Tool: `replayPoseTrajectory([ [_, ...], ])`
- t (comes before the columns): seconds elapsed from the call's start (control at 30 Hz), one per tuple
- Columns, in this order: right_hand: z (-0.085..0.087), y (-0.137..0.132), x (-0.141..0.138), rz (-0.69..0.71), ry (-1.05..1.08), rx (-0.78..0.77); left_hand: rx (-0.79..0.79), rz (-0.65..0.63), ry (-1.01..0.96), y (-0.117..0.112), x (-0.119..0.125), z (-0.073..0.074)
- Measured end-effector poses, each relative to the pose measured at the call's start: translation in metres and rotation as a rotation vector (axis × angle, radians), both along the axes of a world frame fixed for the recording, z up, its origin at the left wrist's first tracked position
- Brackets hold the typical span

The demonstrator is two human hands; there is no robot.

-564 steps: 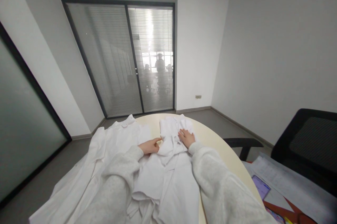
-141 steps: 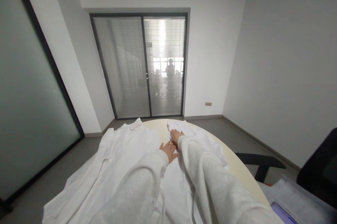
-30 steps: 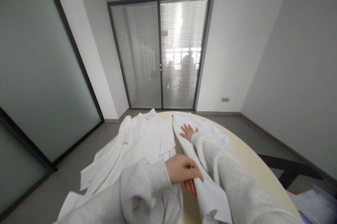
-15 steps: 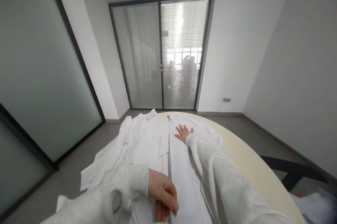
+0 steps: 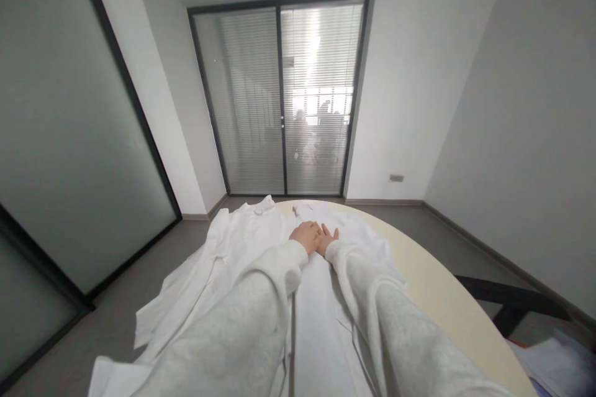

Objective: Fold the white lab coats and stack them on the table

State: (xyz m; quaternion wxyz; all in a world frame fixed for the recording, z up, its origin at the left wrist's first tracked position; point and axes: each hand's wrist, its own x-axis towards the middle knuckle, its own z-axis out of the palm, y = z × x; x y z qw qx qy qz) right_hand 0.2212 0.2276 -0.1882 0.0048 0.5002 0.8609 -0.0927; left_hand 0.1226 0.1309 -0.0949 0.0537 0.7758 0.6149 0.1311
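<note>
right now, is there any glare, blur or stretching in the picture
Head view: bright glare through the right-hand blinds; head view, lower right corner: papers blurred; head view, bottom: sleeves look stretched, perhaps by a wide lens; head view, left: white shirt low in contrast.

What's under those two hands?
A white garment, on the table. The patch directly beneath the left hand and right hand is covered, so any folds there can't be seen.

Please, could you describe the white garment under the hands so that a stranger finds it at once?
Before the glass doors stands a pale, rounded table. On it, take the right garment, where the left hand and right hand meet. The left garment, also white, has no hand on it.
</note>
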Motion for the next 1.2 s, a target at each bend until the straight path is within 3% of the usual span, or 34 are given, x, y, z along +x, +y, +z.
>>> replayPoseTrajectory([
  [0.07, 0.0, 0.001, 0.001, -0.045, -0.04, 0.015, 0.073, 0.028, 0.089, 0.01, -0.007, -0.034],
  [0.13, -0.001, 0.002, 0.003, -0.066, -0.036, 0.035, 0.005, 0.048, 0.144, 0.013, -0.017, -0.061],
  [0.2, -0.003, 0.003, 0.006, -0.06, -0.024, 0.051, -0.077, 0.06, 0.182, 0.014, -0.025, -0.077],
  [0.27, -0.005, 0.004, 0.008, -0.071, -0.045, 0.056, -0.12, 0.089, 0.207, 0.014, -0.03, -0.084],
  [0.47, -0.007, 0.012, 0.02, -0.169, -0.076, 0.049, -0.13, 0.209, 0.255, 0.015, -0.031, -0.088],
  [0.6, -0.008, 0.024, 0.037, -0.158, -0.043, 0.083, -0.118, 0.24, 0.264, 0.014, -0.031, -0.091],
  [0.7, -0.004, 0.033, 0.055, -0.171, 0.001, 0.198, -0.115, 0.238, 0.259, 0.015, -0.032, -0.093],
  [0.87, 0.016, 0.047, 0.09, -0.438, 0.097, 0.461, -0.131, 0.239, 0.255, 0.018, -0.032, -0.095],
  [1.03, 0.027, 0.063, 0.122, -0.722, 0.128, 0.266, -0.13, 0.241, 0.259, 0.017, -0.031, -0.094],
  [1.2, 0.021, 0.073, 0.152, -0.67, 0.185, 0.158, -0.129, 0.236, 0.25, 0.016, -0.031, -0.092],
])
